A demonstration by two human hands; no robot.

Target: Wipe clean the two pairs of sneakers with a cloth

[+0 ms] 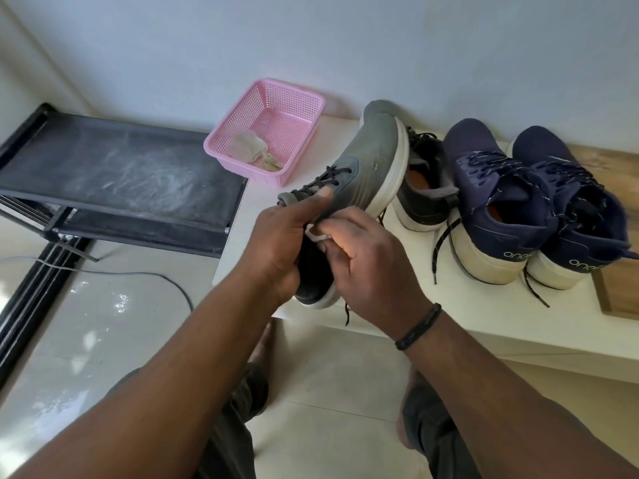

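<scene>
Grey sneaker point(366, 167) gripped, cloth point(315, 234) pinched

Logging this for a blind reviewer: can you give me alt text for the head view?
The left hand holds a grey sneaker tilted above a white ledge while the right hand presses a white cloth to its side. Its mate and two navy sneakers rest beside a pink basket.

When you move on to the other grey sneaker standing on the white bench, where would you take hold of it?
Probably at the heel collar of the other grey sneaker, coming from the front: its heel faces the person, its opening is up, and the navy sneakers crowd its right side.
</scene>
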